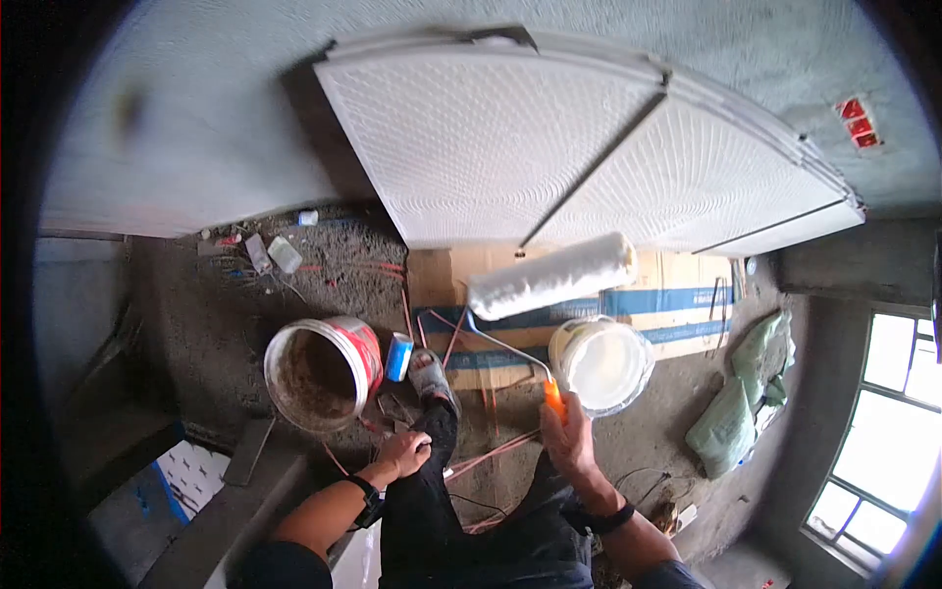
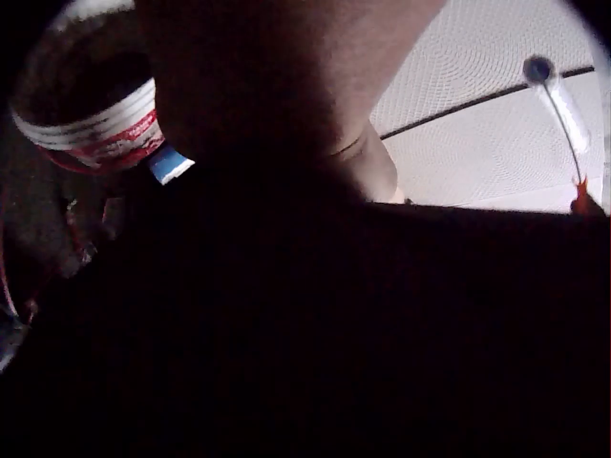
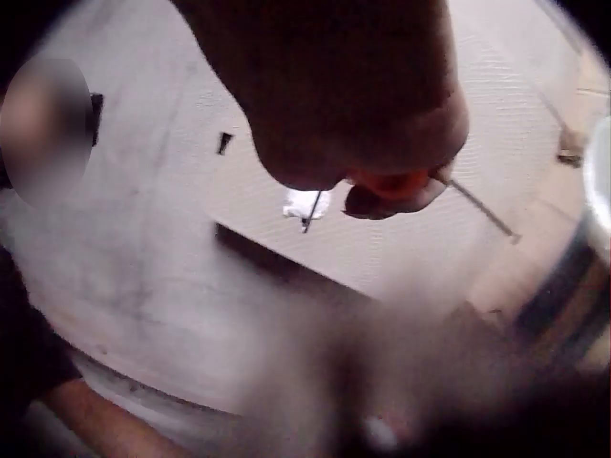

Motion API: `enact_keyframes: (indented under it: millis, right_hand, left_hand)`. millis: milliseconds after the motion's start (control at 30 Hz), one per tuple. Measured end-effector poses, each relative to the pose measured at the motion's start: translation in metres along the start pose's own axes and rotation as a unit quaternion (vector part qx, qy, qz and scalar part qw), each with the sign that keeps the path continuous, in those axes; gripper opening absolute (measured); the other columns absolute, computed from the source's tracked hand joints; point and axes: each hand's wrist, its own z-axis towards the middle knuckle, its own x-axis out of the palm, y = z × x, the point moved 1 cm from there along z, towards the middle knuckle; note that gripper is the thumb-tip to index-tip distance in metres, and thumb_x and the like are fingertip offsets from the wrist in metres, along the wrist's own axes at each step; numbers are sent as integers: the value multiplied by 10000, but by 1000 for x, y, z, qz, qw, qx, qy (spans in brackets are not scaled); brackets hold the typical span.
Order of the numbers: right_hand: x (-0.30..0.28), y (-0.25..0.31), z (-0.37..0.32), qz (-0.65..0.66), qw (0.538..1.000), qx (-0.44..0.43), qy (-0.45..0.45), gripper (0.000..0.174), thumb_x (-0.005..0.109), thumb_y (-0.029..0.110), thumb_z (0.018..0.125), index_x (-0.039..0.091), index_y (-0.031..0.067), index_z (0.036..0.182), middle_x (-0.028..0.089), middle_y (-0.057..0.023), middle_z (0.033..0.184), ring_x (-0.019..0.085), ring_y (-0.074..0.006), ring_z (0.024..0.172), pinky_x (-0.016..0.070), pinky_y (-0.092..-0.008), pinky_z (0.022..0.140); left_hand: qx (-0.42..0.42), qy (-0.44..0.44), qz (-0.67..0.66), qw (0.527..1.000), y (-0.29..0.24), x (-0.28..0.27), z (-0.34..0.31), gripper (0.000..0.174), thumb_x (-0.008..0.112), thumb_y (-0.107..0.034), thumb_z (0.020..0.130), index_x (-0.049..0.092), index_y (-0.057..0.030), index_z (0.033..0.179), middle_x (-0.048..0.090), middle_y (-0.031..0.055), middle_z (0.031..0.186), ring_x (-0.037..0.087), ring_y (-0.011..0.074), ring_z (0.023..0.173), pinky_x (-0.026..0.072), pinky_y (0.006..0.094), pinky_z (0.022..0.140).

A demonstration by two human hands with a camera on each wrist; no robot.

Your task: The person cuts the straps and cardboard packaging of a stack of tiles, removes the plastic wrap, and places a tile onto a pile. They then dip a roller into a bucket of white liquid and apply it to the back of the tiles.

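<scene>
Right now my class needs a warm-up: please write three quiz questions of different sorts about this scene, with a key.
1. True or false: the person's left hand holds the white, fluffy, cylindrical paint roller.
2. Multiple choice: what is right beside the dirty, round, red-and-white bucket?
a) the green plastic bag
b) the blue-and-white cylindrical can
c) the bright window
3. Fill in the blank: the paint roller's handle is coloured ____.

Key:
1. False; the right hand holds it, while the left rests on the person's dark-trousered leg.
2. b
3. Orange
</scene>
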Motion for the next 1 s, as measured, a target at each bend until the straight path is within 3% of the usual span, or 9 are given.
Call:
enact_keyframes:
  millis: [67, 233, 400, 433, 567, 733, 767, 867, 1000]
  right_hand:
    - [24, 79, 10, 19, 995, -91, -47, 216, 554, 237, 954, 514, 26, 982, 519, -14, 701, 461, -70, 574, 388, -254, 502]
    - [79, 155, 53, 121, 986, -109, -18, 193, 497, 224, 1000, 474, 36, 1039, 467, 7, 688, 433, -58, 546, 375, -230, 478]
    - [133, 209, 70, 250, 960, -125, -24, 201, 474, 257, 1021, 452, 57, 1011, 444, 21, 676, 403, -44, 516, 350, -210, 450]
    - [137, 217, 69, 281, 954, -104, -6, 266, 501, 275, 1010, 462, 15, 1051, 459, 10, 689, 424, -50, 574, 380, -234, 494]
    - [154, 227, 76, 274, 957, -91, -14, 244, 488, 265, 1016, 449, 24, 1021, 449, 11, 687, 410, -46, 563, 376, -230, 488]
    - [167, 209, 100, 227, 965, -122, -56, 240, 498, 249, 1013, 414, 52, 905, 463, 4, 700, 431, -56, 569, 376, -232, 484]
    - [171, 207, 102, 241, 960, -131, -50, 206, 452, 269, 1024, 444, 72, 965, 464, 14, 634, 417, -46, 464, 353, -203, 408]
    - [176, 190, 109, 249, 961, -116, -36, 204, 448, 268, 1025, 447, 70, 976, 460, 14, 619, 409, -45, 447, 341, -201, 399]
    - [178, 172, 115, 245, 966, -78, -22, 208, 483, 233, 1011, 435, 57, 910, 464, 11, 691, 427, -58, 561, 367, -234, 473]
  left_hand:
    - [6, 14, 22, 1000, 11, -10, -6, 324, 576, -338, 842, 666, -129, 1072, 677, 146, 1051, 638, 340, 982, 514, 445, 844]
    - [6, 108, 10, 994, 19, -43, -43, 457, 576, -400, 886, 610, -63, 1193, 635, 184, 1176, 600, 350, 1086, 474, 446, 917]
    - [-57, 140, 6, 989, 46, -59, -65, 461, 578, -399, 865, 614, -87, 1203, 640, 165, 1177, 605, 332, 1092, 475, 426, 941]
    - [-65, 139, 3, 988, 52, -59, -68, 469, 575, -396, 867, 603, -83, 1215, 640, 169, 1175, 604, 334, 1094, 473, 429, 943]
    - [-111, 158, -34, 981, 61, -56, -76, 487, 566, -390, 874, 581, -65, 1237, 632, 177, 1184, 590, 343, 1115, 461, 438, 955]
    - [-96, 164, -74, 979, 52, -56, -74, 482, 553, -378, 887, 567, -54, 1245, 614, 184, 1213, 573, 351, 1135, 450, 442, 964]
    - [-85, 162, -77, 980, 50, -55, -72, 475, 547, -370, 893, 564, -53, 1246, 609, 186, 1221, 570, 354, 1137, 449, 443, 963]
    - [-71, 156, -89, 981, 42, -57, -69, 465, 535, -357, 906, 555, -45, 1249, 607, 198, 1216, 568, 364, 1132, 448, 454, 961]
    - [-34, 146, -98, 984, 49, -44, -65, 456, 529, -348, 911, 553, -37, 1244, 603, 212, 1214, 563, 372, 1137, 445, 460, 965]
